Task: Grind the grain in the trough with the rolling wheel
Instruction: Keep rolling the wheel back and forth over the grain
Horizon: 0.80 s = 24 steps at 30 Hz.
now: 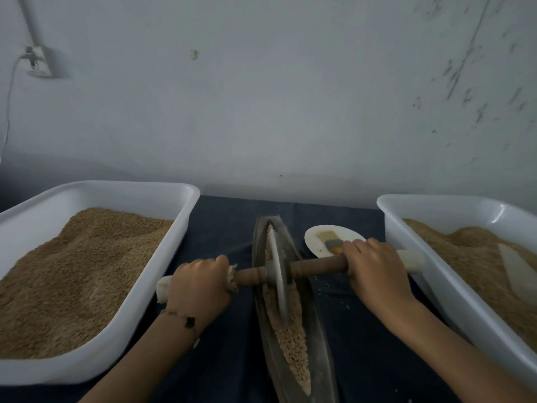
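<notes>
**Both hands on the axle, wheel in the trough**

We face a pale wall (290,97) over a table under dark cloth (220,228). Outside our left hand (200,283) sits a white tub (116,338) heaped with brown grain; outside our right hand (377,274) sits a second tub (453,292), also holding grain. Between the hands the long metal trough (322,370) runs away from us, with grain (293,341) lying along its channel. The wheel (276,271) stands upright in that channel, its rim down in the grain. Its wooden axle (316,266) crosses the trough, and each hand is curled round one end, knuckles up. Just beyond the right hand lies a small white plate (319,245) carrying a few small pieces. A bracelet (186,319) circles the left wrist.
</notes>
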{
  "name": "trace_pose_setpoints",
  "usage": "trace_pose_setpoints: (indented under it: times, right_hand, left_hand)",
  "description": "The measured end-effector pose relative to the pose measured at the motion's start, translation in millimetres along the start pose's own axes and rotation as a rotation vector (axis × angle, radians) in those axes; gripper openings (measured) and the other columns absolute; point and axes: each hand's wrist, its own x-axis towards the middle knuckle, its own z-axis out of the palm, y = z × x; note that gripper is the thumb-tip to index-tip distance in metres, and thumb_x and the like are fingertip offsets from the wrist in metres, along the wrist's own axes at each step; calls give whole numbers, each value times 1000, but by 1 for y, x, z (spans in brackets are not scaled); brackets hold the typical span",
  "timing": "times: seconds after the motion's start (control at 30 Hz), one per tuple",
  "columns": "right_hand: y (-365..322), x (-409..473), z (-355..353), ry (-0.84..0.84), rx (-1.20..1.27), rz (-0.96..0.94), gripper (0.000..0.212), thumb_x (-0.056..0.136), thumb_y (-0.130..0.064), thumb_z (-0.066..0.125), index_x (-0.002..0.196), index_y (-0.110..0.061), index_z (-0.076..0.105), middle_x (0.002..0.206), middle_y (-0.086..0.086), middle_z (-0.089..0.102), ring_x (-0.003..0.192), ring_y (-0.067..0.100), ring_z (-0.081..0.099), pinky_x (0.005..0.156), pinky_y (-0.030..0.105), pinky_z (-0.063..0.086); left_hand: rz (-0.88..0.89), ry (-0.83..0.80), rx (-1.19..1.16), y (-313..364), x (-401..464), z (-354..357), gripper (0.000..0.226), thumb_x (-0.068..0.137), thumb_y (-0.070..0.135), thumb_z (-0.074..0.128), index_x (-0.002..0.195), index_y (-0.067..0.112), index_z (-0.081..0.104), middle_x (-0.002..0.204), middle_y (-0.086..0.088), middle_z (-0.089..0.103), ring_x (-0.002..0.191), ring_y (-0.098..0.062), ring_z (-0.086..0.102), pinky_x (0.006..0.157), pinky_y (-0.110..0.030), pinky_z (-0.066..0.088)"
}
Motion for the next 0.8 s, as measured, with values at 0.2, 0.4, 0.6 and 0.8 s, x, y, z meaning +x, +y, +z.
trace_pose_setpoints:
  times: [0.2,0.4,0.6,0.8]
  right_hand:
    - [0,-17,-11,-221,42,-58,28,67,-14,76,86,-23,57,82,-4,61,73,16,55,61,26,31]
    - [-13,-8,0,-290,67,-44,11,85,-24,58,95,-26,53,94,-5,61,82,16,54,64,27,31]
    - [-14,0,-3,-318,67,-75,15,84,-25,60,98,-24,56,99,-3,63,88,19,56,73,32,45]
    - [-13,0,-5,-289,103,-84,13,85,-25,59,97,-23,57,97,-2,65,85,18,58,71,32,48]
  left_hand:
    - [54,17,74,14,-14,-14,19,88,39,46,78,28,33,70,12,40,65,-8,40,55,-24,27]
    - [76,2,102,16,-10,-16,21,88,40,43,73,29,33,61,11,37,57,-8,41,47,-24,24]
    - [91,-23,68,12,-10,-14,16,88,42,43,79,30,38,64,11,40,63,-8,47,53,-23,33]
    - [135,-92,42,11,-5,-15,14,89,40,44,83,29,39,67,11,43,65,-10,50,57,-24,38]
